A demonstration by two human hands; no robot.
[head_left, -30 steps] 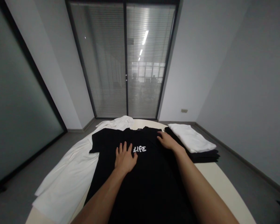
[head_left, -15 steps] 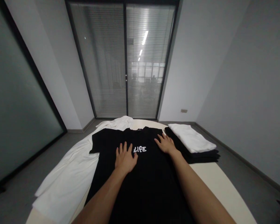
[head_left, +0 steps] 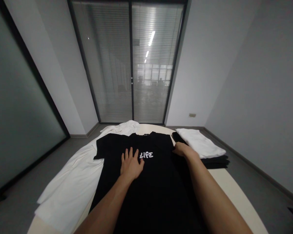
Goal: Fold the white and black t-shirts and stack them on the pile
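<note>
A black T-shirt (head_left: 151,188) with white "Life" lettering lies spread out in front of me, its collar pointing away. My left hand (head_left: 131,164) rests flat on the chest, just left of the lettering, with fingers spread. At the shirt's right edge, near the sleeve, my right hand (head_left: 183,149) has its fingers curled in and closed on the black cloth. The fingertips are partly hidden from view.
White clothing (head_left: 70,182) lies loosely along the left side, partly under the black shirt. On the right, a folded white garment (head_left: 201,143) tops folded black ones (head_left: 216,162). The pale table (head_left: 230,191) has a curved edge. Glass doors (head_left: 132,65) stand beyond.
My right hand has gone from lying spread on the shirt's upper right to its right edge, with fingers now curled. The left hand has stayed in place.
</note>
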